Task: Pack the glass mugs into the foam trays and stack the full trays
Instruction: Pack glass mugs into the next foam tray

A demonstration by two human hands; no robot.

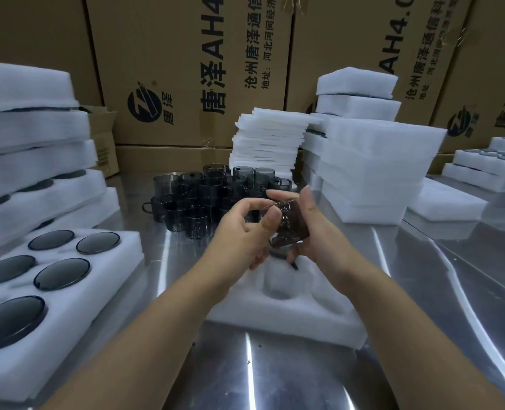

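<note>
Both hands grasp one smoky dark glass mug (291, 229); the right hand (313, 232) cradles its body from behind with curled fingers, while the left hand (239, 235) pinches its near edge between thumb and bent fingers; the mug hangs tilted, its long axis off vertical, though blur hides which end faces down. Directly below lies the white rectangular foam tray (289, 318) on the shiny steel table (274, 374); its empty round pocket (277, 287) sits just nearer the person than the mug, so the coming move is, I judge, a short drop downward and inward once the axis is squared; the right hand seems to bear more of it.
</note>
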